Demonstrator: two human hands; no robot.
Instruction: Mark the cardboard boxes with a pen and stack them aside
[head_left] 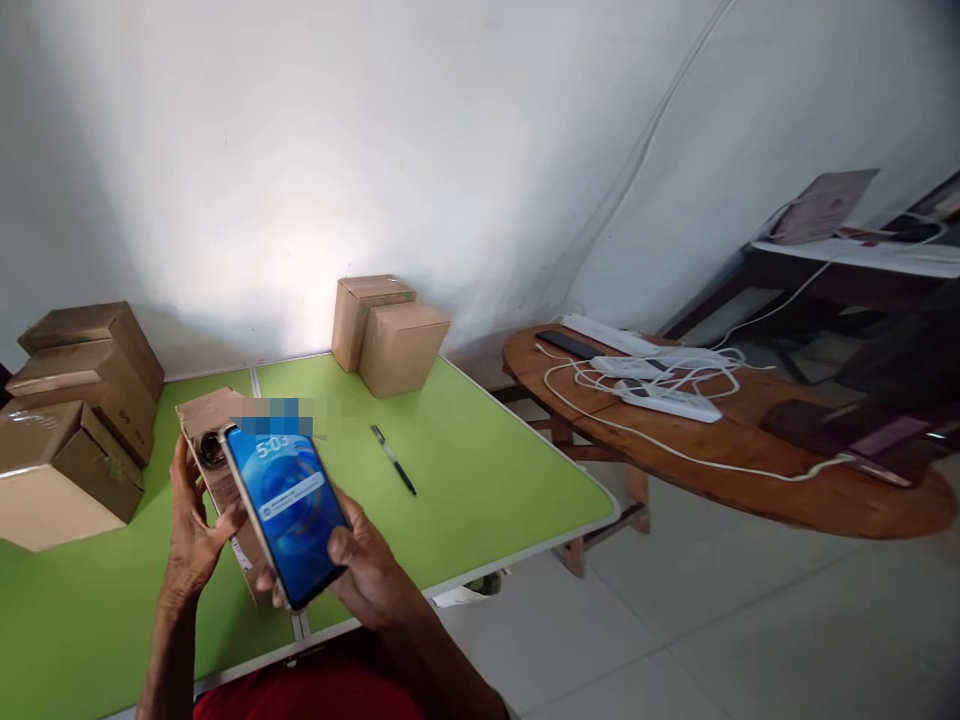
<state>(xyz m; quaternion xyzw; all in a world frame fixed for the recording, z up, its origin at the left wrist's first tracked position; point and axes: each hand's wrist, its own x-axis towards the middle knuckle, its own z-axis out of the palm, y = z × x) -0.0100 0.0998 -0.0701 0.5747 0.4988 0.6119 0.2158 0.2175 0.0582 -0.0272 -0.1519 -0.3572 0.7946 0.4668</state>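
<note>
My right hand (367, 560) is closed round a smartphone (289, 515), its lit blue screen facing me and reading 5:03. The thumb presses along the screen's right edge. Just left of it, my left hand (196, 530) grips a small brown cardboard box (214, 408) by its sides. A dark round thing (212, 450) shows on the box near the phone's top corner; I cannot make out what it is. The phone covers much of the box. To the right, a black pen (394, 460) lies on the green table (480, 470).
Several cardboard boxes (67, 450) stand at the table's left, and two more boxes (405, 345) at the back by the wall. Beyond a gap at right, a wooden table (750, 480) holds white power strips (667, 400) and tangled cables. A seam crosses the green table.
</note>
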